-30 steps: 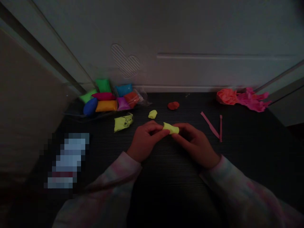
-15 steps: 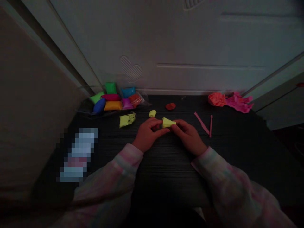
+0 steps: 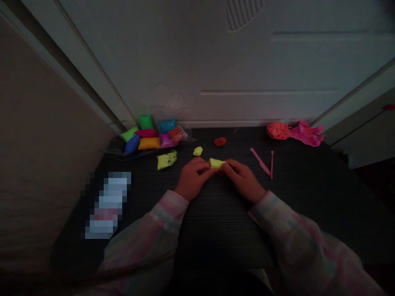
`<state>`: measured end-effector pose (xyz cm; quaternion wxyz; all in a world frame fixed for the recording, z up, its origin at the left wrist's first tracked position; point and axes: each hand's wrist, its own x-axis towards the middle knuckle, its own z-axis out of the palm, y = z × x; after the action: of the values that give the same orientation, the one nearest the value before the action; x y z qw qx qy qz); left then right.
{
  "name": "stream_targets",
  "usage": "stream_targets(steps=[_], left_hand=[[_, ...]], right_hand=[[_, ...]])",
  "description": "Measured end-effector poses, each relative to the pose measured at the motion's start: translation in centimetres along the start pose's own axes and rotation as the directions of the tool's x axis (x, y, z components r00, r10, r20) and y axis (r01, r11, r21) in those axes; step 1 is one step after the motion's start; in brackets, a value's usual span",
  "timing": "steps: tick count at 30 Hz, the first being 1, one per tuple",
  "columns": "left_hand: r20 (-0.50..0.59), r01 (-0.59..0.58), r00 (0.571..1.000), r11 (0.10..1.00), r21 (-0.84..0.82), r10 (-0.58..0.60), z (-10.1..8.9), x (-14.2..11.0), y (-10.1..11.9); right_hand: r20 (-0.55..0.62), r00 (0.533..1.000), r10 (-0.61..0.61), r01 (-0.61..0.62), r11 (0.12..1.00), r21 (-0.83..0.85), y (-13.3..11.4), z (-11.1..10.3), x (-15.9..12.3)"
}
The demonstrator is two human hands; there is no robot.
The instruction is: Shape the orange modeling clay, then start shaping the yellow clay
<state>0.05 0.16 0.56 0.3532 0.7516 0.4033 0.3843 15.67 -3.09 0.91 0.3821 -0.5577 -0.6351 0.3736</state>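
Note:
A small block of yellow modelling clay point(image 3: 217, 163) is held between both hands, above the dark table. My left hand point(image 3: 194, 176) pinches its left end between thumb and fingers. At the other end, my right hand point(image 3: 243, 179) grips it with thumb and fingertips. Just behind the left hand lies a smaller yellow clay lump point(image 3: 198, 151). A flattened red clay piece point(image 3: 220, 142) rests farther back. To the left is a torn yellow clay packet point(image 3: 166, 160). Two pink modelling tools, a knife point(image 3: 259, 160) and a thin stick point(image 3: 272, 164), lie right of the right hand.
A clear bag of coloured clay packets point(image 3: 149, 143) sits at the back left. At the left lies a pixelated phone-shaped object point(image 3: 108, 205). Crumpled orange point(image 3: 278, 130) and pink point(image 3: 307, 133) pieces are at the back right. A white panel point(image 3: 234, 65) rises behind the dark table point(image 3: 216, 230).
The clay has turned in the fingers, and the left hand now closes on its left end. The whole view has tilted slightly upward.

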Motion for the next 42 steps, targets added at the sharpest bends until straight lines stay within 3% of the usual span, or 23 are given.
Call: stream_targets(steps=[3, 6, 10, 13, 16, 19, 21, 25, 29, 35, 38, 42], left_hand=[[-0.074, -0.005, 0.997, 1.0, 0.004, 0.006, 0.1, -0.1, -0.1], [-0.134, 0.024, 0.991, 0.998, -0.052, -0.03, 0.3, -0.2, -0.3], [0.033, 0.107, 0.994, 0.961, -0.255, -0.102, 0.6, -0.3, -0.3], [0.194, 0.228, 0.967, 0.894, -0.385, -0.163, 0.7, -0.2, -0.1], [0.251, 0.34, 0.937, 0.798, -0.498, -0.243, 0.6, -0.1, 0.1], [0.209, 0.384, 0.922, 0.709, -0.592, -0.326, 0.6, 0.0, 0.2], [0.195, 0.394, 0.915, 0.685, -0.612, -0.353, 0.7, 0.1, 0.3], [0.184, 0.386, 0.92, 0.729, -0.565, -0.345, 0.7, 0.0, 0.3], [0.136, 0.324, 0.946, 0.837, -0.44, -0.295, 0.9, -0.1, -0.2], [0.011, 0.172, 0.985, 0.983, -0.062, -0.172, 0.8, -0.3, 0.0], [0.042, 0.06, 0.997, 0.995, 0.075, -0.064, 0.5, -0.3, 0.5], [0.094, -0.01, 0.996, 0.996, 0.088, 0.002, 0.6, -0.3, 0.4]], right_hand=[[-0.024, 0.999, 0.028, -0.025, 0.995, 0.098, -0.1, 0.0, 0.1], [-0.012, 0.989, 0.146, -0.131, 0.918, 0.374, -0.1, 0.2, 0.1], [0.192, 0.941, 0.28, -0.329, 0.613, 0.718, -0.3, 0.9, 0.0], [0.313, 0.915, 0.256, -0.403, 0.528, 0.748, -0.4, 1.4, -0.3], [0.3, 0.92, 0.252, -0.392, 0.628, 0.672, -0.3, 1.4, -0.4], [0.083, 0.977, 0.197, -0.211, 0.824, 0.525, -0.2, 1.2, -0.5], [-0.05, 0.991, 0.124, -0.088, 0.885, 0.457, -0.2, 1.2, -0.5], [-0.093, 0.993, 0.066, -0.02, 0.904, 0.428, -0.2, 1.3, -0.6], [-0.1, 0.994, 0.051, -0.008, 0.922, 0.388, 0.0, 1.3, -0.4], [-0.133, 0.991, -0.01, 0.044, 0.966, 0.255, 0.4, 1.1, -0.2], [-0.139, 0.99, -0.006, 0.037, 0.974, 0.225, 0.6, 1.1, -0.2], [-0.162, 0.987, 0.001, 0.034, 0.977, 0.213, 0.8, 1.1, -0.2]])
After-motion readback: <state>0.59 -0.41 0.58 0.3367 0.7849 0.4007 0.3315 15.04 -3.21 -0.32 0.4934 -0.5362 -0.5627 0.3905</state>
